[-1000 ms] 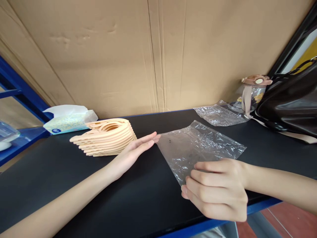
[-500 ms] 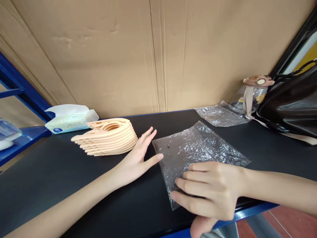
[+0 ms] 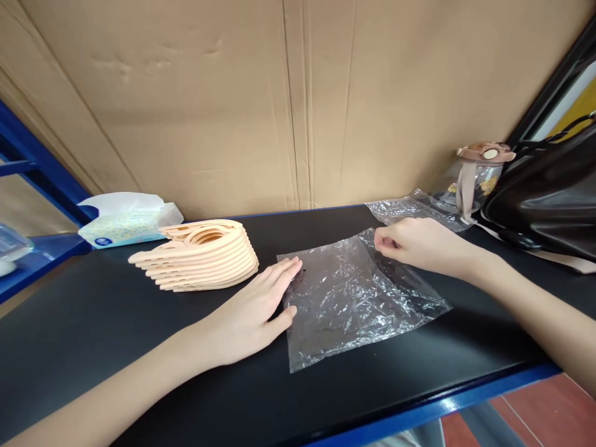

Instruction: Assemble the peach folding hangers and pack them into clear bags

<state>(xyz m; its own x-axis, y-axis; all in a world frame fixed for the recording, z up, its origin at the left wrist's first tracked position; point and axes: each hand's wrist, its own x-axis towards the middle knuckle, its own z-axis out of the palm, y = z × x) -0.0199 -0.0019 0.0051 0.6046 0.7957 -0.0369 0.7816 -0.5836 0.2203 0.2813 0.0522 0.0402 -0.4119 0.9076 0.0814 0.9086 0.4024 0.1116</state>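
Note:
A clear plastic bag [image 3: 344, 298] lies flat and crinkled on the black tabletop in front of me. My left hand [image 3: 261, 304] rests open at the bag's left edge, fingertips on its upper left corner and thumb near the side. At the upper right edge of the bag, my right hand [image 3: 419, 245] is closed, thumb and fingers pinched on the plastic; the hand covers part of that edge. Just beyond my left hand sits a neat stack of peach-coloured clothes hangers [image 3: 200, 261].
Behind the hangers stands a tissue pack [image 3: 130, 220]. Another clear plastic bag [image 3: 391, 211] lies at the back right, by a strapped drinking bottle [image 3: 482, 177] and a black bag [image 3: 554, 192]. Cardboard [image 3: 223, 112] walls the back; a blue frame [image 3: 41, 167] rises at left.
My right hand has gone from lying over the bag's near part to its far right edge, and its fingers have closed. My left hand has come down onto the bag, which has shifted slightly left.

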